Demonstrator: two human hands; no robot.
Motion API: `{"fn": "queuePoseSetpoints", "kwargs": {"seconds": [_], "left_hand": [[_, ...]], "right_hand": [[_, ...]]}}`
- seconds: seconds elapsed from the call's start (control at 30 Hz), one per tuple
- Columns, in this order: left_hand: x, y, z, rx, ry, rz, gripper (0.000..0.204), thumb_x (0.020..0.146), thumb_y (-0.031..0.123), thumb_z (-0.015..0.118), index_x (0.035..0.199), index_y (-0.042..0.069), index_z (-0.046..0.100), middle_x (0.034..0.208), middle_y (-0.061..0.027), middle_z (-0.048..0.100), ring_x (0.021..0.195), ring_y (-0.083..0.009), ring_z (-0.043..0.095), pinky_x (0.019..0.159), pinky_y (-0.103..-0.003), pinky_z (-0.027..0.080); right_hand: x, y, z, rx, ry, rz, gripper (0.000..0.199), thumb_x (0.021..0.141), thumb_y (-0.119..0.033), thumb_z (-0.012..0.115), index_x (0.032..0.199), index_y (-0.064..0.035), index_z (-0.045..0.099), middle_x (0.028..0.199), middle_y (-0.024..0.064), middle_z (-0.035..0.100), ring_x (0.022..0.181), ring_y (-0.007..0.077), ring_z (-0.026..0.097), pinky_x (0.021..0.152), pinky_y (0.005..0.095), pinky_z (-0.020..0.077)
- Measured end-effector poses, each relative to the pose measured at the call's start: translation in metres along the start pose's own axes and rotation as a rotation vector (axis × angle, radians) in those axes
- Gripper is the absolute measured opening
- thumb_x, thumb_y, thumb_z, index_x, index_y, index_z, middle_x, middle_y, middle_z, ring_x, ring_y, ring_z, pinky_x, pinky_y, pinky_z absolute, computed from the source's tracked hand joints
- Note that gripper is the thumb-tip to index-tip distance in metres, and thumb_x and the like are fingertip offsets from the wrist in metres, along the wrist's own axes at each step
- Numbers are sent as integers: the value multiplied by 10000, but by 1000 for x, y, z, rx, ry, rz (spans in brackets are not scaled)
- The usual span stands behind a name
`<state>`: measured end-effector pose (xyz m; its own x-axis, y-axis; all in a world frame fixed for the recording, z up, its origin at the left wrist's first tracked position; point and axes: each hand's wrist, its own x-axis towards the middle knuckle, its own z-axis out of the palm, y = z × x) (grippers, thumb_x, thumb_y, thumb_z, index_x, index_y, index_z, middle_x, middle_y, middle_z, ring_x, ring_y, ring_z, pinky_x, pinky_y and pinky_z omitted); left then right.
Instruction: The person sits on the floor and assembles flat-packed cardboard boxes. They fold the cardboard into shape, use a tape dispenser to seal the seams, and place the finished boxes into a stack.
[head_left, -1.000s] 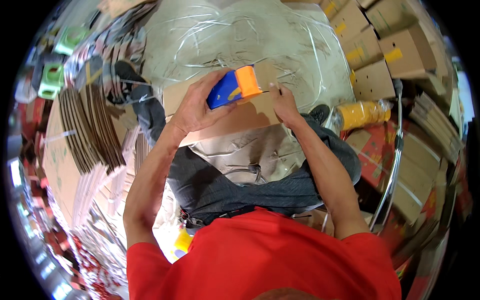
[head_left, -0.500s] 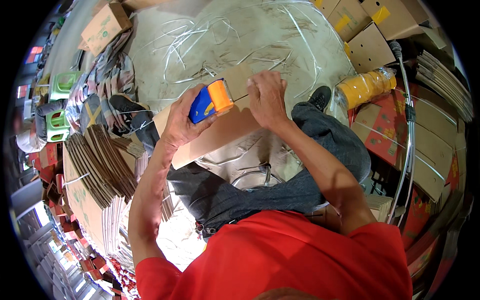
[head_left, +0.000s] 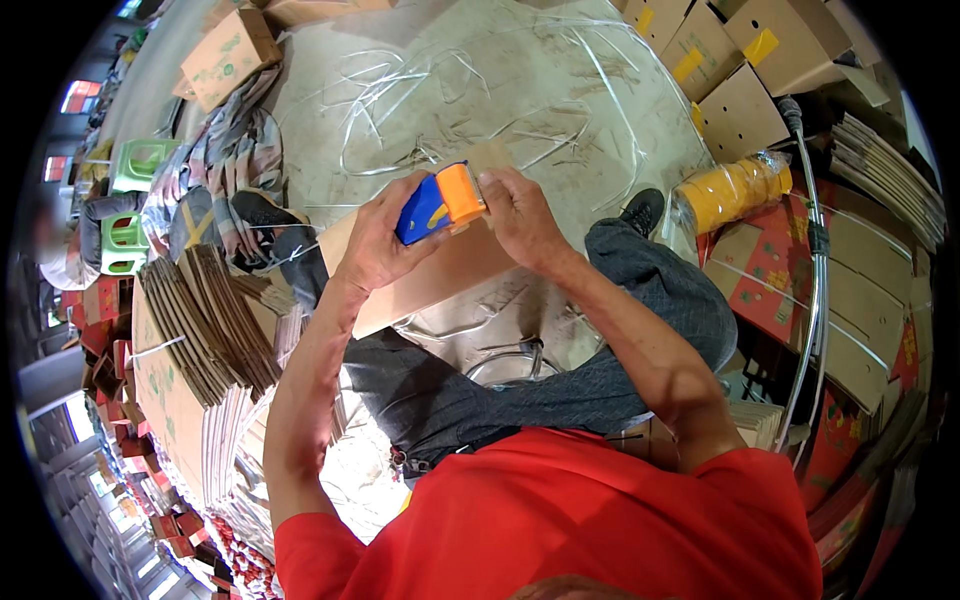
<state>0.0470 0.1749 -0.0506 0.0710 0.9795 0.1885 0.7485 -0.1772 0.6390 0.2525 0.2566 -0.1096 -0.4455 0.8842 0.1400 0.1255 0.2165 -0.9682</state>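
Left hand [head_left: 375,245] grips a blue-and-orange tape dispenser [head_left: 440,203] on a brown cardboard box [head_left: 440,280]; right hand [head_left: 520,215] pinches its orange end. Yellow tape rolls [head_left: 730,190] lie wrapped at right, beside stacked boxes with yellow labels [head_left: 745,60]

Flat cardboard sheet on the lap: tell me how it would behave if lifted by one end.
The cardboard sheet looks thin and unfolded, so it would probably flex or sag. It seems light for its size. The left hand gripping the tape dispenser presses down, likely steadying it.

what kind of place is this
Most likely a packing or box-assembly workshop. Stacks of flat cardboard lie at the person's left, made-up boxes are piled ahead, and the left hand holds a blue and orange tape dispenser against a box panel.
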Motion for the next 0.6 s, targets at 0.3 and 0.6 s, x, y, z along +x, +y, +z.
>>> {"fn": "queuePoseSetpoints", "kwargs": {"seconds": [0.3,0.6], "left_hand": [[-1,9,-2,-4,-5,-29,703,803,266,866,1395,59,549,1188,-206,691,1046,-417,700,901,-430,574],[-1,6,5,-17,-24,-109,703,821,316,849,1393,43,543,1165,-225,698,1034,-416,705,897,-436,574]], "right_hand": [[2,-5,-9,353,-177,171,363,1081,-318,469,850,-56,567,779,-28,486,747,95,454,680,298,411],[6,-2,-12,402,-244,239,370,1089,-323,485,822,-82,574,773,-63,481,742,51,415,648,262,379]]}}
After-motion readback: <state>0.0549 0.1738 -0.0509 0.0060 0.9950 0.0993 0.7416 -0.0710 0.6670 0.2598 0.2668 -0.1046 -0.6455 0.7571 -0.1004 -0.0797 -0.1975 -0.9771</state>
